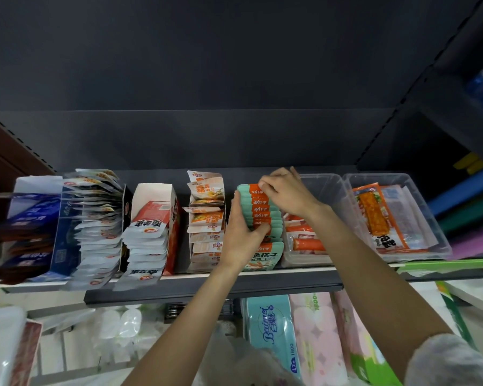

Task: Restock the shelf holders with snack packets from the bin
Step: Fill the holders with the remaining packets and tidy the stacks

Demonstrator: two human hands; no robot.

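Silver packets (101, 232) fan in the left holders | our left hand (241, 232) grips the teal-and-orange packet row (262, 215) mid-shelf — thumb across its front | our right hand (286, 193) pinches the rearmost packet's top | clear tub (432, 218) far right.

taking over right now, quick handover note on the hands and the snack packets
Left hand: grips the left side of the teal and orange packets, thumb across the fronts.
Right hand: pinches the rearmost packets at their top edge.
Done: the row stands on the shelf, between the cardboard holder and a clear tub.
Left: square up the row, release. The bin isn't in view.
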